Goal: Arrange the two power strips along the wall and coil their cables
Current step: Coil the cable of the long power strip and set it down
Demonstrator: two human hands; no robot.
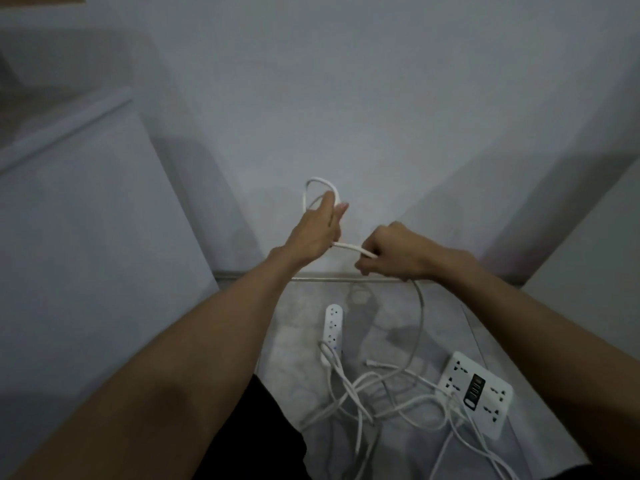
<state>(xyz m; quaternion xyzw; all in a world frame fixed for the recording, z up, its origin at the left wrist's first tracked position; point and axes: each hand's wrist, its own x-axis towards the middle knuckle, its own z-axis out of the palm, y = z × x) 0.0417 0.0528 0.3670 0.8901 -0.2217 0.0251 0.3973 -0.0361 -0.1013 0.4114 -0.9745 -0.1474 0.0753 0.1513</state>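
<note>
My left hand (317,230) is raised in front of the wall and holds a small loop of white cable (320,183) that sticks up above its fingers. My right hand (394,252) pinches the same cable just to the right; a short taut stretch runs between the two hands. From the right hand the cable hangs down in an arc to the floor. A narrow white power strip (333,323) lies on the floor below, pointing at the wall. A wider square white power strip (479,389) with a black USB panel lies to the right. Tangled white cables (374,396) sprawl between them.
A grey wall (346,98) rises straight ahead, with its base line just behind my hands. A large white panel or cabinet side (86,237) stands on the left. Another wall face (588,254) closes in at the right. My dark-clothed knee (263,438) is at the bottom centre.
</note>
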